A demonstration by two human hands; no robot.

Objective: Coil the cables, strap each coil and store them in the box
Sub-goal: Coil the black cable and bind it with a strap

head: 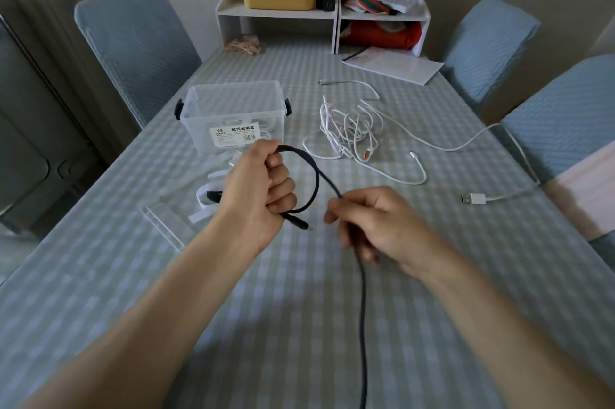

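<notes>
The left hand grips the first loop of the black cable above the worktop; the right hand pinches its trailing run, which drops off the near edge; that tail could snag there, or the short loop could spring open if the grip eases. The white cables lie tangled near the box; its label carries Chinese characters, the small print unreadable.

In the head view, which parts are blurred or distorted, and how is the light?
Head view: soft, dim daylight with faint shadows on the table; the right hand is motion-blurred where it holds the black cable, the left hand sharper; wide-angle distortion tilts the chairs at the edges.
</notes>
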